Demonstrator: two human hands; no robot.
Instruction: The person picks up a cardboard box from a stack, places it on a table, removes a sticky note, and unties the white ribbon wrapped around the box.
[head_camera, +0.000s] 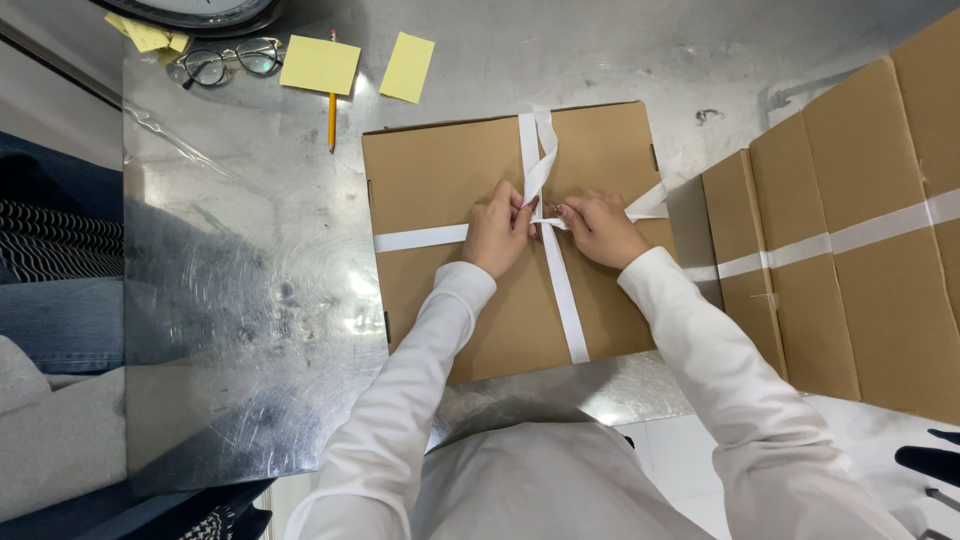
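The metal table (250, 300) carries your brown cardboard box (440, 190), lying flat at its far middle. White ribbon (565, 300) crosses the lid. Your left hand (497, 232) and right hand (600, 230) each pinch ribbon strands at the crossing, fingertips nearly touching.

One head-worn camera looked almost straight down from above the person's chest; it sat close over the metal table (250, 300); no second view existed.

Bare metal table (250, 260) lies left of the cardboard box (440, 180); flattened cartons (850, 250) crowd its right; pencil (332, 120) and glasses (232, 60) lie beyond.
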